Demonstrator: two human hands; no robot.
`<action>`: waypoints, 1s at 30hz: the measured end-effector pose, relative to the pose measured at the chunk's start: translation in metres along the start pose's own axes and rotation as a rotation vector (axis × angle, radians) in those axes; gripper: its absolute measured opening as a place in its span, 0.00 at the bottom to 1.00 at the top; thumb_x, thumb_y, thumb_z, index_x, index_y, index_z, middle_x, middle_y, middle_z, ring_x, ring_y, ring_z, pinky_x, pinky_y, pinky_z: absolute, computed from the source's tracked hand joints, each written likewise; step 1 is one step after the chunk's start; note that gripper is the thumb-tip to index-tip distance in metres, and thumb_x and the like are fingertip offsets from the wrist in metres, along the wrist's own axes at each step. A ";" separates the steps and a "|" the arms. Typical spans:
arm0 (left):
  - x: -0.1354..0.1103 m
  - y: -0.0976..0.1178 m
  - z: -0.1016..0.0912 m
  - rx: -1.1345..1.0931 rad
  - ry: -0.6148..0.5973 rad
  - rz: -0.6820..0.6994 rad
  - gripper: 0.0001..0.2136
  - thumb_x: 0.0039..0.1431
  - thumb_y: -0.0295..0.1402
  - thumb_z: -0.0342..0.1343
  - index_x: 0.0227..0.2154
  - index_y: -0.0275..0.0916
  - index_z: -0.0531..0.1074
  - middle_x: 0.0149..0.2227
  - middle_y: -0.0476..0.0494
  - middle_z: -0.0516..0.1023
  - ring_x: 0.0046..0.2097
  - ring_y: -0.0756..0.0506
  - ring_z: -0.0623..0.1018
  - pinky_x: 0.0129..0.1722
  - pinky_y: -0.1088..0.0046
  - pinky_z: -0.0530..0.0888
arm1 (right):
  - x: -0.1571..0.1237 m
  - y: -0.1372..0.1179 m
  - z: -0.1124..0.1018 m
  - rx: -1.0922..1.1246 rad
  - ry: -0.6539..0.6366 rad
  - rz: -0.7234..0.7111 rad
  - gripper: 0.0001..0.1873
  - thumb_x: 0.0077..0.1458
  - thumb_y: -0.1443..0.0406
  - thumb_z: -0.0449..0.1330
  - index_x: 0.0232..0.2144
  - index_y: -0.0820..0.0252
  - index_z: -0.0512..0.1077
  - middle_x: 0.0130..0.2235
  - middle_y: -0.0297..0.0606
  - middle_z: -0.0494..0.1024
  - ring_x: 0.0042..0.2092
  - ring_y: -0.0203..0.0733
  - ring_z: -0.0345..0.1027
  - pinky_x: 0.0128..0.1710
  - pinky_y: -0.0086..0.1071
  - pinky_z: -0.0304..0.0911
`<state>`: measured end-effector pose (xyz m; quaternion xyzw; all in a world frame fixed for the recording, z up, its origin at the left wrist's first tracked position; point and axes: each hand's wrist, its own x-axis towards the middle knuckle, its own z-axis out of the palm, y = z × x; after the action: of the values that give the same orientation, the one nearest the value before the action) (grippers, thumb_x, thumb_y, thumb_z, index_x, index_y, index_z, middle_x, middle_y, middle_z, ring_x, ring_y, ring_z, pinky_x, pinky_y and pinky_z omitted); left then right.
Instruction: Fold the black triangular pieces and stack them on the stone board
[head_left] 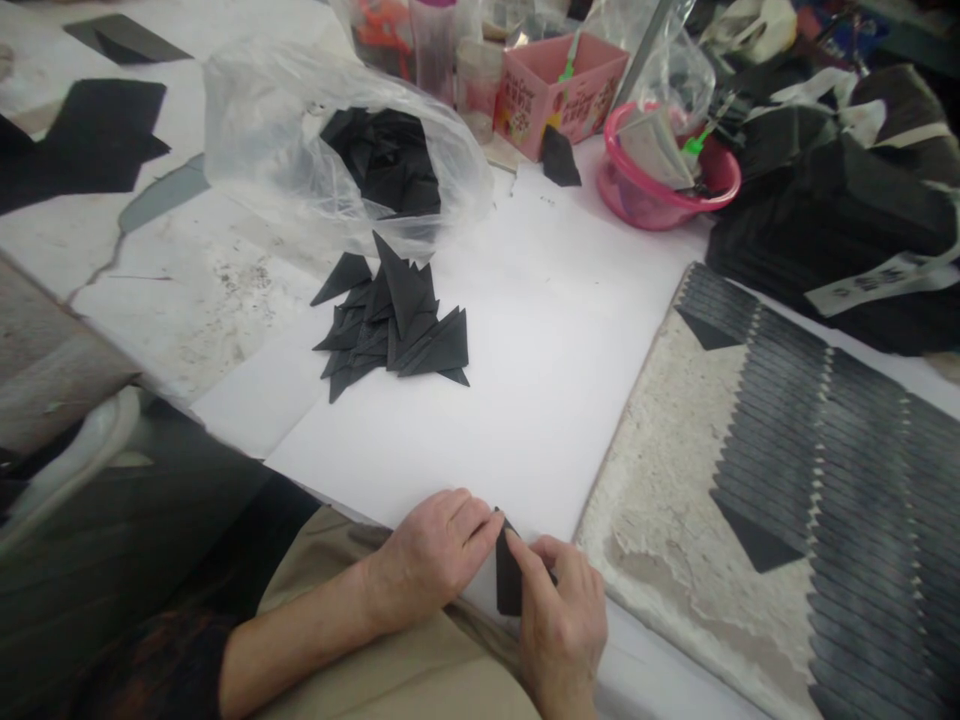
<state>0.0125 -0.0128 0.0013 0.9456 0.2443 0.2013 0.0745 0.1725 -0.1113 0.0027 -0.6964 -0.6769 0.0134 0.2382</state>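
A small flat black piece (509, 582) lies at the near edge of the white sheet, between my two hands. My left hand (439, 545) is closed, its thumb and fingertips pressed together at the piece's upper tip. From the other side, my right hand (561, 610) grips the piece, thumb on its top and fingers curled at its right edge. Farther up the sheet lies a loose pile of black pointed pieces (390, 325). At right, rows of overlapping black pieces (784, 400) cover a pale board (652, 480), with two single pieces jutting from their left side.
A clear plastic bag (255, 130) holding more black pieces (386, 160) lies beyond the pile. Behind stand a pink box (555, 90) and a pink basin (652, 210) with a green-tipped tool. A large black bag (840, 220) sits at the right; black sheets (97, 135) lie far left.
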 end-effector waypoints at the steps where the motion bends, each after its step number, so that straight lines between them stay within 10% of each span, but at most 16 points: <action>1: 0.000 -0.001 0.000 0.002 -0.002 0.004 0.08 0.62 0.23 0.53 0.43 0.30 0.72 0.33 0.42 0.71 0.33 0.45 0.70 0.29 0.67 0.71 | 0.001 0.000 0.000 -0.005 0.002 -0.003 0.15 0.65 0.70 0.50 0.46 0.54 0.75 0.36 0.38 0.69 0.37 0.38 0.61 0.38 0.33 0.53; 11: 0.001 -0.026 -0.013 0.025 -0.056 0.187 0.10 0.66 0.23 0.48 0.45 0.28 0.72 0.49 0.33 0.73 0.52 0.39 0.71 0.50 0.60 0.73 | 0.018 -0.014 0.012 0.005 0.010 0.038 0.15 0.65 0.68 0.49 0.45 0.54 0.75 0.35 0.37 0.69 0.35 0.38 0.61 0.36 0.34 0.53; 30: -0.003 -0.021 -0.020 0.083 -0.102 0.186 0.14 0.67 0.25 0.48 0.53 0.32 0.69 0.51 0.36 0.74 0.54 0.39 0.72 0.52 0.59 0.72 | 0.001 0.005 0.001 0.048 0.028 -0.071 0.14 0.65 0.70 0.52 0.48 0.55 0.74 0.36 0.37 0.73 0.38 0.36 0.64 0.39 0.33 0.57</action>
<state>-0.0073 0.0050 0.0138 0.9755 0.1597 0.1486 0.0285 0.1767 -0.1099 0.0008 -0.6661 -0.6973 0.0114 0.2644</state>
